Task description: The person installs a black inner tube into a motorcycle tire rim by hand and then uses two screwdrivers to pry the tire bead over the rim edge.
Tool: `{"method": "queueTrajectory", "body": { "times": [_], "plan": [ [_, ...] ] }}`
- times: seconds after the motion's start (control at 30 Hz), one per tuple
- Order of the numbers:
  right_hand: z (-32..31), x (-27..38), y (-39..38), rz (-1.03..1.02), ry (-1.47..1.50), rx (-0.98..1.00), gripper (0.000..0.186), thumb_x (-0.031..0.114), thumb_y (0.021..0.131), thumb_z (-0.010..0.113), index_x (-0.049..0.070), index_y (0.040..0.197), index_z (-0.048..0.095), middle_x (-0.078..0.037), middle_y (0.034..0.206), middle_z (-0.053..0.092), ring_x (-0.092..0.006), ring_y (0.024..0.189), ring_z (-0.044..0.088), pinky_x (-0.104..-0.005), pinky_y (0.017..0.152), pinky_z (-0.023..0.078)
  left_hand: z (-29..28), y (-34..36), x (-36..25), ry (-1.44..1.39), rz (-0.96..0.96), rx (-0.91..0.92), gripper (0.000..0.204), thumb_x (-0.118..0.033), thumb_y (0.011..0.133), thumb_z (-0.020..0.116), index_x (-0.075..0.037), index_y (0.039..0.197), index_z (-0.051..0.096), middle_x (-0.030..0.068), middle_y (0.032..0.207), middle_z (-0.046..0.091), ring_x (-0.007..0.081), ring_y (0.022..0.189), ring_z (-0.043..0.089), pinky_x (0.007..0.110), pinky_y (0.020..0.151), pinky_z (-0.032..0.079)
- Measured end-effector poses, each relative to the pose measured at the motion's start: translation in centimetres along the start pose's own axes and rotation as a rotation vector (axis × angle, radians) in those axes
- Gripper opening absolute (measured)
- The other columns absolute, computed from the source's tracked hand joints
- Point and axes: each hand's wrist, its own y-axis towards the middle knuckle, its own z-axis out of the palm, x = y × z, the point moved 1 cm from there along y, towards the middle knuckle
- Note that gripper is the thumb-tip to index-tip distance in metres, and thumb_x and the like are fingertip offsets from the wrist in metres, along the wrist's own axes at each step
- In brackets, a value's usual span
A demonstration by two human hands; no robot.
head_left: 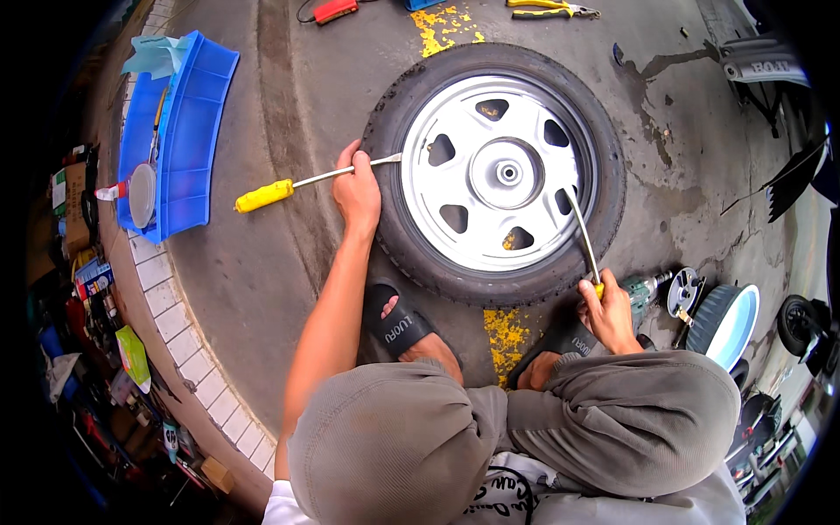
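Observation:
A black tyre (612, 175) on a silver wheel rim (437, 210) lies flat on the ground before my feet. My left hand (357, 194) is at the tyre's left edge, its fingers closed about the metal shaft of a tyre lever (265, 195). That lever's yellow handle points left, and its tip sits at the rim's left edge. In my right hand (611, 313) is the yellow handle of a second tyre lever (584, 229). Its curved shaft reaches up over the tyre, with the tip above the right side of the rim.
Left stands a blue compartment tray (188, 144) holding a round tin and a brush. Yellow-handled pliers (556, 10) and a red tool (335, 10) lie beyond the tyre. By my right foot are a power drill (643, 290) and a blue-and-white basin (726, 325). Clutter lines the tiled kerb (184, 341).

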Motion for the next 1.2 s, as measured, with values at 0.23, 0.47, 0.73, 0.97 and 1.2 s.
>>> {"method": "queueTrajectory", "body": {
  "times": [0.23, 0.47, 0.73, 0.97, 1.2],
  "plan": [
    [-0.5, -0.3, 5.1, -0.055, 0.2, -0.377, 0.041, 0.038, 0.107, 0.07, -0.002, 0.104, 0.068, -0.004, 0.074, 0.062, -0.0124, 0.066, 0.058, -0.0328, 0.062, 0.05, 1.9, -2.7, -2.4, -0.054, -0.135, -0.104, 0.054, -0.03, 0.103, 0.049, 0.001, 0.144, 0.064, 0.0244, 0.133, 0.071, 0.0367, 0.124, 0.066, 0.041, 0.109, 0.047],
    [-11.0, 6.4, 21.2, -0.243, -0.074, -0.608, 0.056, 0.054, 0.104, 0.068, -0.002, 0.098, 0.064, -0.012, 0.074, 0.059, -0.0214, 0.069, 0.051, -0.0406, 0.069, 0.047, 4.9, -14.1, -0.3, -0.279, -0.561, -0.082, 0.062, -0.026, 0.102, 0.051, -0.002, 0.158, 0.044, 0.0196, 0.134, 0.059, 0.0333, 0.12, 0.058, 0.042, 0.11, 0.042],
    [-11.1, 4.2, 17.0, -0.264, -0.05, -0.489, 0.041, 0.037, 0.11, 0.064, -0.002, 0.098, 0.062, -0.004, 0.08, 0.054, -0.0131, 0.076, 0.048, -0.0316, 0.07, 0.044, -1.1, -11.2, -6.8, -0.399, -0.074, 0.31, 0.047, -0.018, 0.109, 0.042, 0.001, 0.151, 0.053, 0.0133, 0.125, 0.064, 0.0171, 0.107, 0.061, 0.034, 0.099, 0.05],
    [-7.4, 2.7, 11.3, -0.296, -0.161, -0.556, 0.034, 0.028, 0.108, 0.069, -0.005, 0.116, 0.071, -0.011, 0.123, 0.071, -0.019, 0.091, 0.066, -0.0324, 0.083, 0.052, -1.3, -10.7, -4.6, -0.358, 0.104, 0.611, 0.038, -0.015, 0.108, 0.045, 0.007, 0.106, 0.076, 0.0131, 0.099, 0.072, 0.0185, 0.088, 0.068, 0.032, 0.082, 0.055],
    [-9.7, 1.0, 4.3, 0.157, 0.048, -0.333, 0.037, 0.035, 0.109, 0.067, 0.003, 0.09, 0.07, -0.002, 0.07, 0.065, -0.008, 0.063, 0.056, -0.029, 0.057, 0.043, -4.8, 0.9, -15.4, -0.082, 0.239, 1.723, 0.041, -0.035, 0.099, 0.077, -0.016, 0.135, 0.073, 0.0111, 0.12, 0.073, 0.0272, 0.107, 0.072, 0.039, 0.093, 0.056]
  ]
}}
